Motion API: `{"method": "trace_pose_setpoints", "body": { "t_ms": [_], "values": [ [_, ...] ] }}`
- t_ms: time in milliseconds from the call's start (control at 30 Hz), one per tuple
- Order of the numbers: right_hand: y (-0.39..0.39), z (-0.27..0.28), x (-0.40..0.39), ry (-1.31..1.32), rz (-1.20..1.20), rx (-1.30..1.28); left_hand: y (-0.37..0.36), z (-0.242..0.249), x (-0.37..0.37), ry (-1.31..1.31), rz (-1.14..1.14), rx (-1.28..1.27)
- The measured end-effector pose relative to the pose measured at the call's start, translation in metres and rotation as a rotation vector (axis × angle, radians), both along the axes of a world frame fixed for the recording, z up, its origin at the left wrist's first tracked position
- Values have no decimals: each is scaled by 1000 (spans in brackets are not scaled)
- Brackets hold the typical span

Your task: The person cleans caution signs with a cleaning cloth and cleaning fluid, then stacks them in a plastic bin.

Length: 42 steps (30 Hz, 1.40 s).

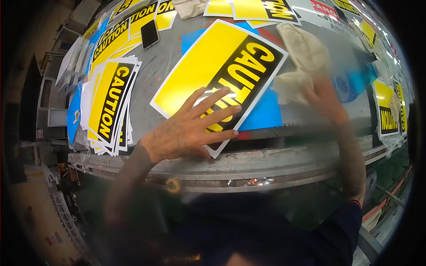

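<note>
A yellow and black CAUTION sign (pixel 208 62) with a white border lies tilted on the grey work table. My left hand (pixel 195 122) rests flat on its lower part, fingers spread over the lettering. To the right, my right hand (pixel 326 99) is blurred by motion, its fingers closed on a cream cloth (pixel 290 86) beside the sign's right edge. Another part of cream cloth (pixel 304 44) extends above that hand, overlapping the sign's upper right corner in this view. Blue sheet material (pixel 264 111) shows from under the sign.
A stack of CAUTION signs (pixel 113 104) sits at the left, near a dark phone (pixel 150 34). More signs (pixel 266 9) lie along the back. A blue-tinted clear bottle (pixel 353 84) is at the right. The table's metal edge (pixel 199 175) runs along the front.
</note>
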State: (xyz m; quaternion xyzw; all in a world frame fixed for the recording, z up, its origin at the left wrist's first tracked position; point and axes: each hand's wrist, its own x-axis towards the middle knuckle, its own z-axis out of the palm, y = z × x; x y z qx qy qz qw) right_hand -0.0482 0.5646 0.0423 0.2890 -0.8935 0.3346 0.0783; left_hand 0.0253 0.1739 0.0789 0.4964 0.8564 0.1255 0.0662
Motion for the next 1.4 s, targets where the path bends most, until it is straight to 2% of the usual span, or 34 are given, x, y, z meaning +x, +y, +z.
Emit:
{"method": "trace_pose_setpoints", "body": {
  "t_ms": [133,233,367,500,667,800,933,1033,1067,1167,1233,1267,1333,1400],
  "values": [
    [6,-7,-5,-64,-2,-42,-8,11,-14,198,11,151],
    [8,-6,-6,-96,-13,-84,-4,28,-9,36,56,95],
    [11,-4,-7,-57,14,-110,4,-1,5,-108,-60,-37],
    [10,-2,-7,-24,16,-92,6,1,1,-39,-50,-72],
    [14,-2,-8,-11,34,-75,3,8,6,44,-40,-21],
    [12,1,-5,-33,35,-75,-4,17,10,-35,36,65],
    [10,1,-4,-79,30,-81,-8,28,4,-60,-14,80],
    [10,-1,-3,-83,33,-75,-18,24,10,-178,1,149],
    [10,-1,-2,-87,31,-73,-17,27,10,-126,-26,151],
    [6,1,-2,-125,18,-75,-15,32,18,-120,53,170],
    [9,0,-3,-173,20,-64,-9,38,26,11,145,197],
    [10,-1,-3,-192,20,-64,-8,32,33,130,238,274],
    [11,-2,-3,-70,32,-30,-2,16,48,400,437,381],
    [7,-3,-2,-28,29,-29,12,1,58,359,666,517]
  ]
}}
